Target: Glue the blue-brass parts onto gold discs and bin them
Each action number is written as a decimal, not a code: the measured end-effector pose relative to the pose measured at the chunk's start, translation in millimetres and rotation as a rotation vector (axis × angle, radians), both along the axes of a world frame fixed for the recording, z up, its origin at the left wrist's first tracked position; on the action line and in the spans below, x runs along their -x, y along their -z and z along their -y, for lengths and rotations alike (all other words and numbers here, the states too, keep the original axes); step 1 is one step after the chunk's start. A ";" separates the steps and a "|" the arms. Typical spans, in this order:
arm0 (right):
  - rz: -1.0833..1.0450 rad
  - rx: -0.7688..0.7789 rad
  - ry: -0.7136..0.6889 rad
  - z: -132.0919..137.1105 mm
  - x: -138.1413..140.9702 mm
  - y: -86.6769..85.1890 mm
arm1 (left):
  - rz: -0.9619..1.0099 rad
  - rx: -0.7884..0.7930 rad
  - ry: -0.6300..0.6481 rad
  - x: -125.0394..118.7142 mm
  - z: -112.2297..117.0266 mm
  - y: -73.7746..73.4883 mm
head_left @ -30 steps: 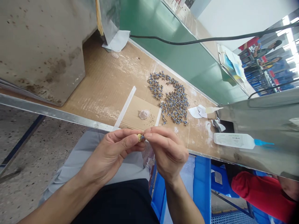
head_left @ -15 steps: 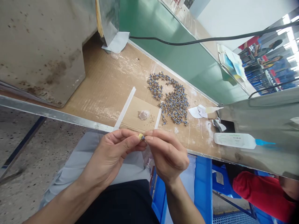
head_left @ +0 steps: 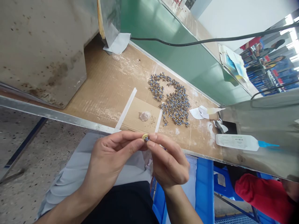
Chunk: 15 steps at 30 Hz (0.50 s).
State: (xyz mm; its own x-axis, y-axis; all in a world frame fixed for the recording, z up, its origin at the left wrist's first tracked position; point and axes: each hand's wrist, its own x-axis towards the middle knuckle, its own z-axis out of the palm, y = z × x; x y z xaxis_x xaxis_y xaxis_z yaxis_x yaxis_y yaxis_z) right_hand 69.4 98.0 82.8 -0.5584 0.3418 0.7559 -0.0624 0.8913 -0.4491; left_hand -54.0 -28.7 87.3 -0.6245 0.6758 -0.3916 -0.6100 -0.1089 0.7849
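Tiny yellow-and-blue piece (head_left: 145,137) sits pinched between the person's two hands, just off the near edge of the worktable (head_left: 102,84). The left hand (head_left: 111,154) has thumb and forefinger closed on its yellow, round part, with the other fingers curled behind. The right hand (head_left: 171,160) meets it from the other side, thumb and forefinger pressed together at the blue end; the piece is so small and so covered by fingertips that its exact shape is hard to make out.

Beyond the hands, a cardboard sheet (head_left: 132,115) lies on the table, with a strip of white tape (head_left: 126,107) along its left edge. On the sheet rests a clear lump (head_left: 145,116), and small grains (head_left: 152,121) are scattered just to its right. Farther back, to the right of the sheet, a loose pile of small blue-and-gold parts (head_left: 177,104) spreads out, with a bare gap in its upper portion.

To the right of the pile lie some white paper (head_left: 198,112) and, near the table's end, a white bottle (head_left: 235,142) on its side, its blue nozzle (head_left: 267,144) pointing right. Below the table stands a blue crate (head_left: 204,186), near a co-worker's red sleeve (head_left: 259,193)
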 end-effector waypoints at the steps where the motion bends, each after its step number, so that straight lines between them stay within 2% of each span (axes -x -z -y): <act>1: -0.007 -0.012 0.010 1.2 0.3 0.8 | 0.008 0.000 0.007 -0.3 -0.1 -0.2; 7: -0.042 -0.046 0.043 5.3 0.3 4.1 | 0.001 0.009 0.016 -0.3 -1.9 -1.0; 15: -0.041 -0.064 0.046 5.5 -4.3 6.6 | -0.121 0.054 0.018 -0.2 -6.7 -12.5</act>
State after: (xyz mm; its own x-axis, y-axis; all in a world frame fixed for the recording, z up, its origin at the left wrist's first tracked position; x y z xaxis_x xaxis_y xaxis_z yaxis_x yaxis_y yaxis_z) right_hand 73.7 92.5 76.1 -0.5113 0.3163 0.7991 -0.0378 0.9206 -0.3887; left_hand -53.8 -22.0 99.8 -0.6571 0.6676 -0.3500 -0.5120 -0.0545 0.8573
